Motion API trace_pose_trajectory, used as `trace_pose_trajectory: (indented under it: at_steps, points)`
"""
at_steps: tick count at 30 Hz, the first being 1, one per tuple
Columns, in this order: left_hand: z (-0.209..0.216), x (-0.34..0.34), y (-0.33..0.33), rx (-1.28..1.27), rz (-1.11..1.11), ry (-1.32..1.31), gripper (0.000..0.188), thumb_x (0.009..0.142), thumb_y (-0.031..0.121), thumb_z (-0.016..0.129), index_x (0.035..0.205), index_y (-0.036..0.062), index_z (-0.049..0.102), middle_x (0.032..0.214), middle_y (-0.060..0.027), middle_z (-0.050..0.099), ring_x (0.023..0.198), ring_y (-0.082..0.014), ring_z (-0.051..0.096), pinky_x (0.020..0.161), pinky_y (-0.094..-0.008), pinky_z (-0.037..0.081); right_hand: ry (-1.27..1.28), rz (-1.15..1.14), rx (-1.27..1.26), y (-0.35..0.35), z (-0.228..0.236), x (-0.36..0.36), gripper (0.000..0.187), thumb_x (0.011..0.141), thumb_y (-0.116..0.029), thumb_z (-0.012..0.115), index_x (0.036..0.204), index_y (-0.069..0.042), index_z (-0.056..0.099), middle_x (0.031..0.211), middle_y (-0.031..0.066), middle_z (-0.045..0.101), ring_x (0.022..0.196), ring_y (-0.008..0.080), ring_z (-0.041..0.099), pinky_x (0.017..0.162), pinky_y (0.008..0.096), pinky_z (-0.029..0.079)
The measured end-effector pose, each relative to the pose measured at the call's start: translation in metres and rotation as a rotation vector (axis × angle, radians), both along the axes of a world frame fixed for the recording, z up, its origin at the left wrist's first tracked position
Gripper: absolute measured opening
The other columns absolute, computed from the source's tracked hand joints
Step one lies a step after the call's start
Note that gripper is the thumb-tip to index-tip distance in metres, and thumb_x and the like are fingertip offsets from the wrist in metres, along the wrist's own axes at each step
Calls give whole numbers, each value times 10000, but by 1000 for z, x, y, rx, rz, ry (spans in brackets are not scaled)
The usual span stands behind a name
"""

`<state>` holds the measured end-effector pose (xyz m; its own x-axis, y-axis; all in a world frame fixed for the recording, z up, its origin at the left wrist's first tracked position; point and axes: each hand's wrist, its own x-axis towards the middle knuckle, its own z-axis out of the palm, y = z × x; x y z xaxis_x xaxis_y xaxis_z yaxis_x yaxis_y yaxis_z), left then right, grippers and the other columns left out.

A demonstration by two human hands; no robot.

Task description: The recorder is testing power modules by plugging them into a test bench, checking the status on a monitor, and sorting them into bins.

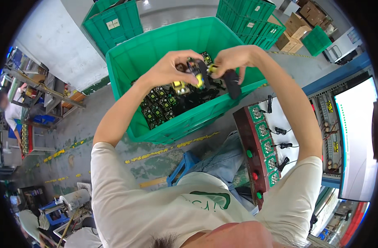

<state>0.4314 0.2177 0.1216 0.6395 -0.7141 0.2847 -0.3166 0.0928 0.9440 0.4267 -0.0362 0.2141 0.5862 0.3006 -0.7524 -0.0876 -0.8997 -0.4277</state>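
Note:
Both my hands are over a large green plastic bin point(127, 49). My left hand point(170, 70) is closed on a small circuit-board unit point(198, 76) with a black part and a yellow component. My right hand point(232, 58) has its fingers closed just to the right. A dark oblong piece point(232, 84) hangs at its fingers, blurred, with a yellowish part showing by the thumb. Whether the pieces in the two hands are joined cannot be made out. Under my hands, the bin holds many small circuit boards point(160, 103) with yellow-topped parts, and black pieces beside them.
Right of the bin stands a dark red test fixture point(250, 142) with green boards, push buttons and short black cables. Beyond it are meters point(333, 124) and a bright screen point(358, 124). Green crates point(114, 27) stand behind, a blue stool point(182, 167) below. A person point(15, 107) works far left.

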Motion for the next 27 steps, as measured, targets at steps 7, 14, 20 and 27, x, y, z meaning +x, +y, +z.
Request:
trace_pose_trajectory:
  at_steps: [7,14,20,27]
  points:
    - [-3,5,2,250,-214,-17,497,761,34,912,1220,59,724,989,4,755,785,-109,627,724,-268,486,-76,13,117,29,-19,52,292,947,-301,742,1001,-17,701,911,90,650,803,190,627,620,371,635]
    - [-19,15,7,750,-328,-208,476,783,174,935,1197,49,737,888,-11,755,738,-124,645,669,-270,479,-321,-487,540,-18,8,35,330,980,-319,734,1077,-5,716,939,91,647,846,192,616,786,406,638]
    - [-1,7,13,613,91,-245,383,854,236,904,1157,55,756,810,-26,750,693,-124,657,637,-276,478,-491,-856,1063,-25,41,-42,342,1034,-286,689,1203,12,687,1015,126,679,917,248,672,894,455,631]
    - [113,-137,46,63,121,-206,467,631,28,974,1057,39,783,805,-36,749,636,-104,610,588,-232,467,-703,-813,1671,-5,100,-199,321,1075,-166,611,1339,18,600,1221,214,698,1121,345,724,990,508,606]
